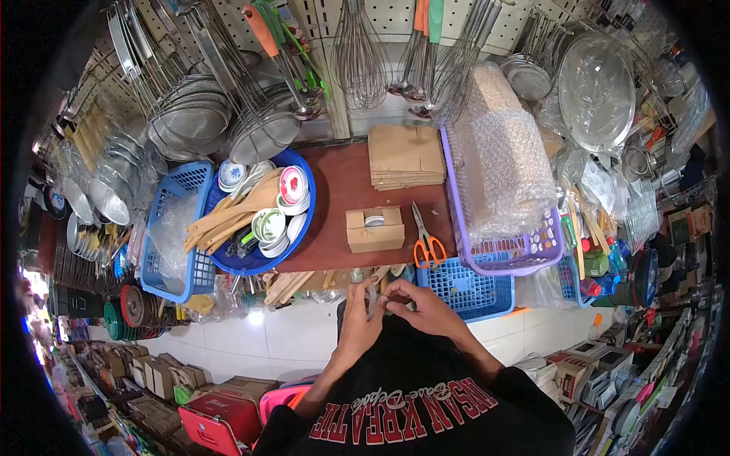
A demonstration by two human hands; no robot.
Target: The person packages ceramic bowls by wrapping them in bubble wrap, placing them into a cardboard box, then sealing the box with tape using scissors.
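Both my hands are close together in front of my body, just off the table's near edge. My left hand is closed around a small pale, translucent thing, too small to name. The fingers of my right hand are pinched together beside it; what they hold is hidden. Ahead of them on the table stands a small open cardboard box with a white round item inside. Scissors with orange handles lie just right of the box, blades pointing away from me.
A blue basin holds wooden spatulas and small patterned bowls. Behind the box is a stack of flat cardboard. A purple basket carries bubble wrap. Blue baskets flank the brown table; strainers and whisks hang above.
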